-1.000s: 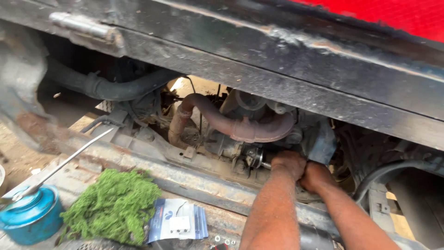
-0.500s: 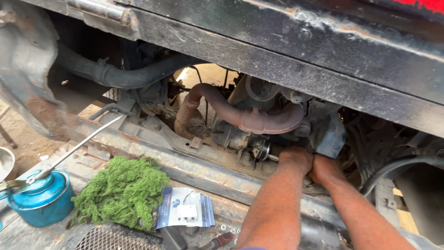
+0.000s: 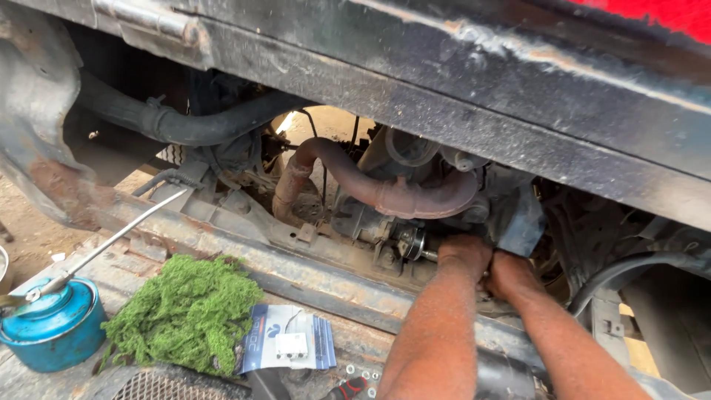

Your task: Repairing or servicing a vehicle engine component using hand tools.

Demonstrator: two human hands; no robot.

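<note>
Left hand [image 3: 465,255]: reaches under the vehicle's dark frame rail [image 3: 444,96], curled at the end of a small metal cylindrical part [image 3: 409,242] low in the engine bay; the fingers are turned away from the camera, so I cannot tell whether they pinch it or only press against it.
Right hand [image 3: 511,274]: just beside the left one, knuckles touching or nearly so, tucked into the same gap; its grip is hidden, so I cannot tell whether it holds anything.
Metal cylindrical part: sits below the rusty curved pipe [image 3: 385,194], on the grimy engine block, right at the left hand's fingertips.
Black hose [image 3: 192,127]: runs across the upper left, above the pipe and well apart from the hands.
Lower frame beam [image 3: 296,270]: rusty, crosses in front of the engine, under both forearms.
Blue oil can [image 3: 53,327]: stands at lower left, its long thin spout [image 3: 118,237] slanting up toward the engine.
Green mossy wad [image 3: 185,311]: lies beside the can.
Blue-and-white blister card [image 3: 290,347]: lies flat, touching the wad's right edge.
</note>
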